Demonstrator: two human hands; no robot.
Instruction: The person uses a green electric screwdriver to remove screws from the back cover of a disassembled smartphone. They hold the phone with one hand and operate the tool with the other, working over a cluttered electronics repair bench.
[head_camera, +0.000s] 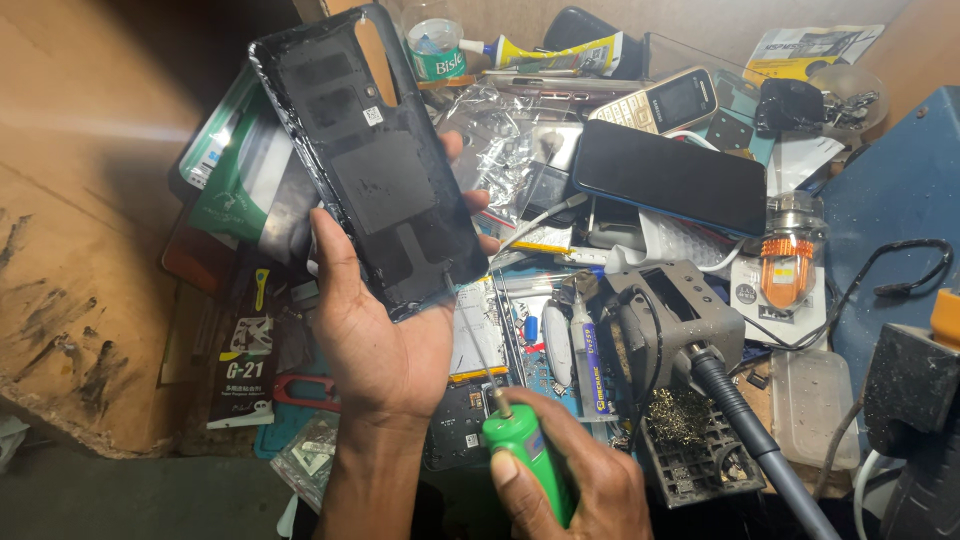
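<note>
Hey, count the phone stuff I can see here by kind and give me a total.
Back cover, held in left hand: 1
Smartphone, dark screen: 1
Keypad phone: 1
Total: 3

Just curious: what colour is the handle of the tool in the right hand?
Bright green handle, gripped by the right hand; the head view shows it best.

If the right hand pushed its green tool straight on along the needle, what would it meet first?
Probably the lower edge of the black phone back cover held by the left hand; the needle tip of the green tool already looks close, though depth is unclear.
</note>
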